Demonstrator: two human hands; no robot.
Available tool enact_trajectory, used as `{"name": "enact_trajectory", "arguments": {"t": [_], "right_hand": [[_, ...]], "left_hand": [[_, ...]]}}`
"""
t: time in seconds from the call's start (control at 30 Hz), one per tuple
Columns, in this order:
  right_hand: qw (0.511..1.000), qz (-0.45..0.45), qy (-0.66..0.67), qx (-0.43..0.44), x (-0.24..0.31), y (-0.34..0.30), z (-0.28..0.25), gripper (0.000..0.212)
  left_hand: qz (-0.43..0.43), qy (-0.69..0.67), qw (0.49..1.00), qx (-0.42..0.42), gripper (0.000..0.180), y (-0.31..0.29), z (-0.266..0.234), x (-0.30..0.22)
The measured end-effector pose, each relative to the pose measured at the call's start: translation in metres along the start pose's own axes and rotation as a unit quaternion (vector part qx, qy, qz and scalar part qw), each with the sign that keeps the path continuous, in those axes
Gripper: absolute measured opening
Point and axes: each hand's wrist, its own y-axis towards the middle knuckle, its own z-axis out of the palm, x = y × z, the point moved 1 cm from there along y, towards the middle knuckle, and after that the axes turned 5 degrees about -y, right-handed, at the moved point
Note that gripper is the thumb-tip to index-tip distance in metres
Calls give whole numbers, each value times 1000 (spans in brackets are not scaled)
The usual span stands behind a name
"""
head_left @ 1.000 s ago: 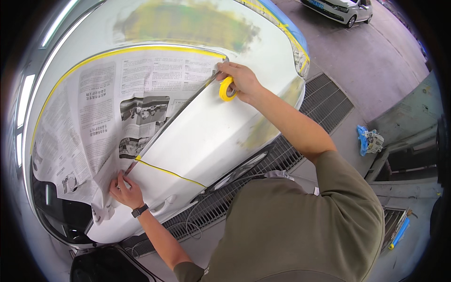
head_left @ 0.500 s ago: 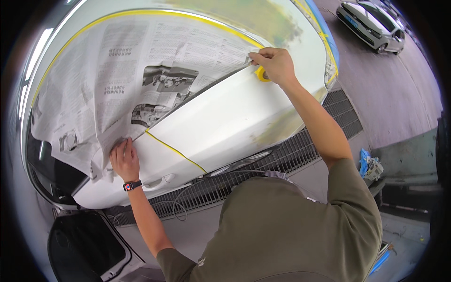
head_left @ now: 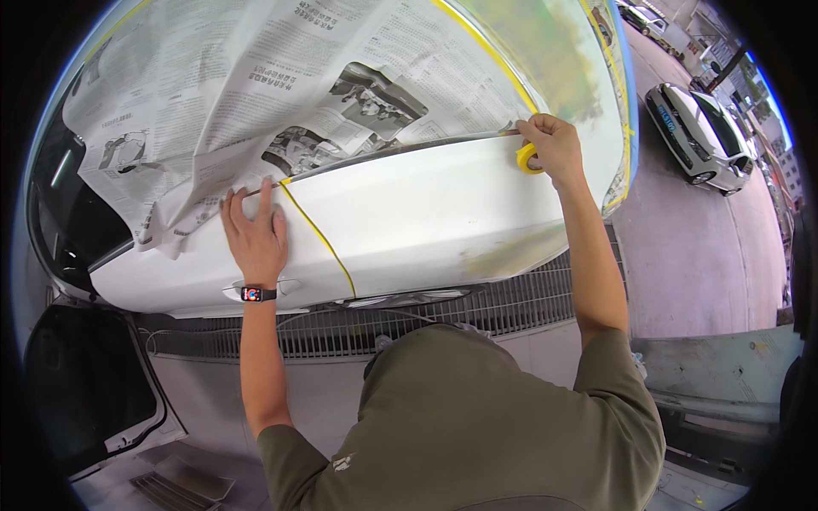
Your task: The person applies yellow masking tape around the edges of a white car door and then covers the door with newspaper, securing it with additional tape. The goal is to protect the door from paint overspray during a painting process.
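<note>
A sheet of printed newspaper (head_left: 256,98) covers the window area of a white car body (head_left: 426,200), with yellow masking tape (head_left: 490,47) along its curved upper edge. My left hand (head_left: 254,238), wearing a black watch, rests open with fingers apart on the paper's lower edge, beside a thin yellow tape line (head_left: 319,234) running down the panel. At the paper's right corner my right hand (head_left: 555,149) is closed, thumb and forefinger pinched together. A roll of yellow masking tape (head_left: 522,158) sits at that hand, partly hidden by its fingers.
Dark glass (head_left: 72,204) shows past the paper's left edge. Below the car runs a floor grating (head_left: 520,308). An open door or panel with a dark window (head_left: 85,383) stands at lower left. A white car (head_left: 700,136) is parked at right, and a grey-green panel (head_left: 724,366) stands at lower right.
My view has turned. My left hand has shifted right along the paper's edge toward the thin tape line, its fingers now spread. My right hand stays at the paper's right corner with the tape roll.
</note>
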Motion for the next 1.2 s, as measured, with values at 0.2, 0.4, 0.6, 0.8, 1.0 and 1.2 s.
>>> {"name": "enact_trajectory", "arguments": {"t": [0.2,0.4,0.6,0.8,1.0,1.2], "right_hand": [[972,50,227,27,-8,-13,3,18],[914,104,378,99,-8,-22,12,14],[940,91,312,103,-5,-20,23,18],[997,38,48,-37,-3,-14,30,31],[989,0,-112,-97,11,-25,27,36],[979,-116,-146,84,35,-74,-3,36]], "left_hand": [[-4,-16,1000,-10,55,0,7,2],[12,-17,1000,-18,54,2,7,2],[18,-21,999,-25,54,3,3,2],[21,-24,999,-14,56,3,10,5],[9,-39,999,-2,56,-1,9,-6],[-14,-6,999,33,53,2,4,-10]]}}
